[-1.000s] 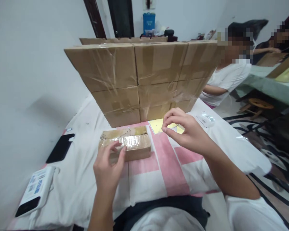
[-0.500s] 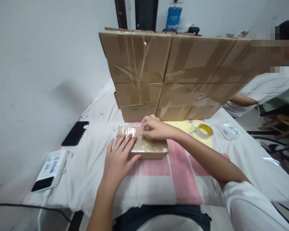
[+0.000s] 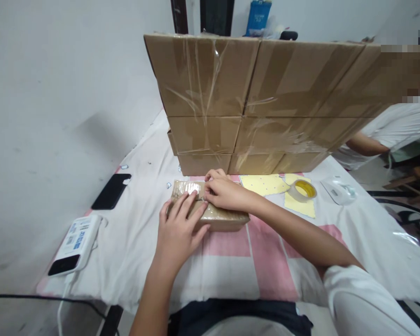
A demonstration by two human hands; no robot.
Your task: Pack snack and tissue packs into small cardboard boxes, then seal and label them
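Pink-and-white cloth covers your worktop, where a small cardboard box sits back from the front edge, its long axis running roughly parallel to that edge. Your left hand lies on the box's left end, fingers spread. Your right hand reaches over its top, fingers bunched narrow; whether they pinch anything, you cannot tell. Both hands meet the box, which lies beneath their fingers. Rightward is a tape roll; beyond stand stacked cartons.

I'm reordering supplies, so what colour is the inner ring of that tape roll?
Yellow; the inner ring shows best in the head view.
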